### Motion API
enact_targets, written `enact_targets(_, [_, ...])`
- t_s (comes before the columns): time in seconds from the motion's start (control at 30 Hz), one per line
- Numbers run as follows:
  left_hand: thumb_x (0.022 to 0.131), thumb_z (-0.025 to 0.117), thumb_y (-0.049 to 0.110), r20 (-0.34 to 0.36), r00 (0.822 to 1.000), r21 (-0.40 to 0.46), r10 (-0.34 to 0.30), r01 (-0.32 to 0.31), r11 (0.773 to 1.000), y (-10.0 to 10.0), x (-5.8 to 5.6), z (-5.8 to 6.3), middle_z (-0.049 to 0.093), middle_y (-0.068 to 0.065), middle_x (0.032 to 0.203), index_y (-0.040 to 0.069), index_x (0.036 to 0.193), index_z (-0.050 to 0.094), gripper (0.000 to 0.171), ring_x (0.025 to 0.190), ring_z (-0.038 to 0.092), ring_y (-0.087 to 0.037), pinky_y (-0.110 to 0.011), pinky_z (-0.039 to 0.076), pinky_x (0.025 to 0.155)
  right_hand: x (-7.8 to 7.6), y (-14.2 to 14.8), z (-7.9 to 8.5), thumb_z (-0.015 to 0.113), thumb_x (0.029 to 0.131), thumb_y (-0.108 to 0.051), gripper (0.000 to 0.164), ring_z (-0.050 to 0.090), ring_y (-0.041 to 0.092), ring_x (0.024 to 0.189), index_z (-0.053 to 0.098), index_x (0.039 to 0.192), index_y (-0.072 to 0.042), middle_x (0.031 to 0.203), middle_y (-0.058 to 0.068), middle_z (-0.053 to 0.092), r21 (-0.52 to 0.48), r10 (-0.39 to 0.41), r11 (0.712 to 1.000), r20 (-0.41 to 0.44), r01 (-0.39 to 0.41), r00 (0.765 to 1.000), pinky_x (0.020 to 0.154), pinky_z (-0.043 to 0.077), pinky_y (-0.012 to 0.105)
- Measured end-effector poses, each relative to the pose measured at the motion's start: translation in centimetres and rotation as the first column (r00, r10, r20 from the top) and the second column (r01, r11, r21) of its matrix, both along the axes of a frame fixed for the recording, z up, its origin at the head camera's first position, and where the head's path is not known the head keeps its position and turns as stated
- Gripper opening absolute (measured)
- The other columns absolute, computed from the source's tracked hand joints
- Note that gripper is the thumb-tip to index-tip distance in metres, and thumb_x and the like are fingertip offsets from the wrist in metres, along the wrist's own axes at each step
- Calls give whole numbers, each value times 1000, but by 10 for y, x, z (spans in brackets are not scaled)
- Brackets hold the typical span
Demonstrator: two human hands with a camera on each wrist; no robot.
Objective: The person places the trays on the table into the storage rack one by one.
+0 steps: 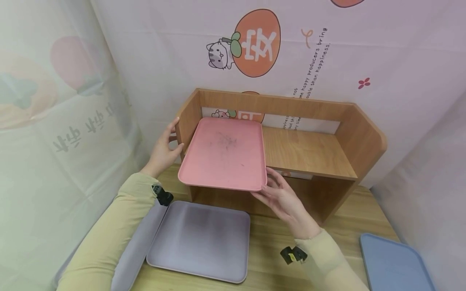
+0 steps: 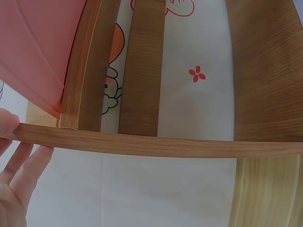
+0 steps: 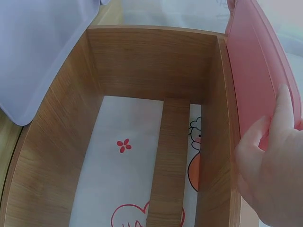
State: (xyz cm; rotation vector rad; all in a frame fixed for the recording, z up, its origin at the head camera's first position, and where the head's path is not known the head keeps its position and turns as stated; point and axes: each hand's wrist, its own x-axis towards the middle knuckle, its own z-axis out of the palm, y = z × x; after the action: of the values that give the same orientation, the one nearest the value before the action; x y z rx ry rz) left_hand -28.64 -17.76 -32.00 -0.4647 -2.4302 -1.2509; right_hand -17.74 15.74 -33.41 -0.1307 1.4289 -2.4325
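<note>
Near the desk's (image 1: 273, 260) left side, a lavender tray (image 1: 202, 240) lies before the shelf (image 1: 306, 149); a blue tray (image 1: 395, 262) lies by the right edge. Beyond, the right hand (image 1: 285, 202) grips the pink tray's (image 1: 225, 157) near right corner. That tray overhangs the shelf's front edge at the left end: seemingly being positioned, calling for a level push. The left hand's (image 1: 162, 151) fingers grip the side panel (image 1: 187, 121), which limits leftward travel.

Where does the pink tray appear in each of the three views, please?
Head: near the centre, over the left part of the wooden shelf, the pink tray juts past its front edge.
Left wrist: upper left corner, cut off by the picture's edge.
Right wrist: along the upper right, partly behind the right hand.
Shared landmark: the wooden shelf, seen in all three.
</note>
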Motion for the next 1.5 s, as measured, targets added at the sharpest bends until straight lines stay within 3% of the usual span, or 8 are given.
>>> enact_targets(0.53, [88,58,-2,2,1000,22,5,-5,1000,-2,-1,-1,40,-24,134,30,150,21,79,118,50,-44,-52,56,76,-13,-15,-1,36,95,11,64,62,12,98,12,150,-11,121,5,42,-4,-40,999,2,40,999,88,54,27])
enact_targets(0.8, [89,58,-1,15,1000,6,6,-6,1000,0,1,2,40,-23,135,30,150,20,78,118,50,-43,-53,55,80,-8,-7,-6,38,96,7,68,62,12,103,7,151,-17,128,8,39,-26,-47,999,29,47,998,93,52,28])
enact_targets(0.97, [89,58,-1,11,1000,4,6,-6,1000,0,2,3,40,-23,135,30,150,19,79,118,50,-43,-53,55,79,1,8,-14,42,98,0,69,54,13,111,4,152,-20,129,8,36,8,-63,998,66,63,996,99,48,31])
enact_targets(1.13, [89,58,-1,11,1000,2,7,-7,1000,0,3,3,40,-23,135,30,150,19,79,118,50,-43,-53,55,79,12,32,-33,45,98,-4,54,51,10,100,23,142,-24,118,3,42,5,-49,999,43,48,998,95,50,29])
enact_targets(1.3, [89,58,-1,8,1000,2,7,-7,1000,1,5,3,40,-24,134,28,151,19,79,117,51,-44,-52,55,79,27,74,-68,39,100,-2,38,54,9,99,41,128,-27,113,1,50,-117,66,991,-36,-70,997,96,50,29])
enact_targets(1.43, [89,58,-1,6,1000,9,4,-4,1000,1,5,1,41,-24,134,28,151,19,78,118,50,-44,-52,56,78,42,118,-98,29,101,-1,43,52,12,110,49,128,-28,119,2,47,-227,187,955,-49,-193,981,103,45,32])
enact_targets(1.5, [89,58,-2,6,1000,16,0,0,1000,1,5,1,40,-24,133,28,151,19,78,118,50,-44,-52,56,78,49,141,-110,25,102,0,46,51,14,117,50,130,-26,123,3,46,-301,252,919,-55,-256,966,107,41,34])
